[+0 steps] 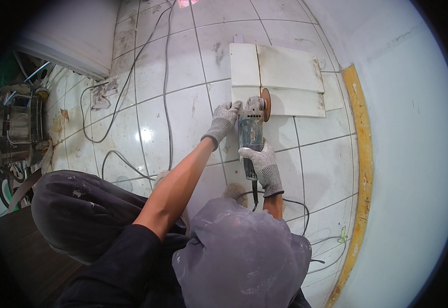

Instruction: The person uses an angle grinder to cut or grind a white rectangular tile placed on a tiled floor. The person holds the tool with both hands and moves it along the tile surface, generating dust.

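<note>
An angle grinder (250,131) with a dark green-blue body lies lengthwise in front of me, its head pointing away. My left hand (225,119), in a grey knit glove, is closed at the left side of the grinder's head; the exact spot it grips is hidden. The fingers of my gloved right hand (263,161) wrap round the rear of the body. A brown disc (267,104) stands on edge at the right of the head, at the near part of the white tiles (293,69). These overlap on the floor, and a dark line runs along them near their left side.
Dusty white floor tiles (188,56) surround the work. A black cable (168,92) loops across them at the left, near a crumpled rag (102,96). Machinery (18,120) stands at the far left. A yellow strip (360,154) edges the wall (408,154) at the right.
</note>
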Motion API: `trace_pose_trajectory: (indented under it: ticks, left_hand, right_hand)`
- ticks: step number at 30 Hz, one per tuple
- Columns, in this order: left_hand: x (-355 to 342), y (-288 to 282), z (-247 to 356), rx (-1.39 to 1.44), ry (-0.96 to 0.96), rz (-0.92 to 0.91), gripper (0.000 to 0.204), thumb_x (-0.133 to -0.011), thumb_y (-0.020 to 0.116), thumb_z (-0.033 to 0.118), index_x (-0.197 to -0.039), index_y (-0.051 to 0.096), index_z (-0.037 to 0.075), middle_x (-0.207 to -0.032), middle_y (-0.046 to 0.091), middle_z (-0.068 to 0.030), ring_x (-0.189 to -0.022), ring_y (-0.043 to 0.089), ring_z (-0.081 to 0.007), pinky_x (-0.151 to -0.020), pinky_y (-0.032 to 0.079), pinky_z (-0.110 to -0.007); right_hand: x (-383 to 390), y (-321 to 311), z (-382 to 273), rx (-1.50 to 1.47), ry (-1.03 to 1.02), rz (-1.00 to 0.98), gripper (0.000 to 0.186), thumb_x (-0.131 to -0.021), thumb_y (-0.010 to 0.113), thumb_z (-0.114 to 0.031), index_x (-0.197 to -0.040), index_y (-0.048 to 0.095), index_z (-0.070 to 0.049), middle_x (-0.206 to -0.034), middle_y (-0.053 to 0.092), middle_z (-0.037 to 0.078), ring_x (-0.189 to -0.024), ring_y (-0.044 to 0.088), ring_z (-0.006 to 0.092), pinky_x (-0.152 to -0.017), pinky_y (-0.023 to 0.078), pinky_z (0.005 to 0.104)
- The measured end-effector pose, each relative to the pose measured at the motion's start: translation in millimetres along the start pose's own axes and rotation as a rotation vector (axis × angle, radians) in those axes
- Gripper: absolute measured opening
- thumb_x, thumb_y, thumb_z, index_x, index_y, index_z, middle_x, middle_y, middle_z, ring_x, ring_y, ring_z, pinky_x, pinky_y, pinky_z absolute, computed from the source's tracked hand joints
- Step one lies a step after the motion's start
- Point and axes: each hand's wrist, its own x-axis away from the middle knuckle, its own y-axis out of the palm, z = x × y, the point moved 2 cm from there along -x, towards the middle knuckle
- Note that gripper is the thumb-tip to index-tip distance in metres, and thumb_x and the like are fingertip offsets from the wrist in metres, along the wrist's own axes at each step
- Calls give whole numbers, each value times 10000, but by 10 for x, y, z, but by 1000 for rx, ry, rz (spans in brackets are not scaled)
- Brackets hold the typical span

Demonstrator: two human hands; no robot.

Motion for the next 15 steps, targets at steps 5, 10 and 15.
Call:
trace_pose_trajectory:
  ticks: [5,10,15]
  left_hand:
    - [-36,-6,-36,-3,12,6,496,-1150,633,514,-949,692,65,-773,586,15,-718,541,-115,-664,485,-350]
    - [-54,13,-68,-13,22,28,501,-1151,630,515,-945,692,63,-773,588,16,-711,536,-115,-662,483,-348]
    - [-83,5,-95,-6,3,24,497,-1146,638,522,-951,698,69,-773,584,23,-707,534,-111,-656,477,-342]
  right_hand:
    - [8,13,1,-17,-12,6,635,-833,908,-251,-1363,667,4,-1032,767,109,-873,756,201,-785,644,374]
    - [18,0,-2,-13,-4,-7,652,-814,912,-290,-1341,676,13,-1042,767,118,-891,761,214,-796,652,390]
    - [26,28,-38,-30,7,-3,535,-859,908,-199,-1298,660,-21,-940,758,63,-770,734,158,-713,630,337]
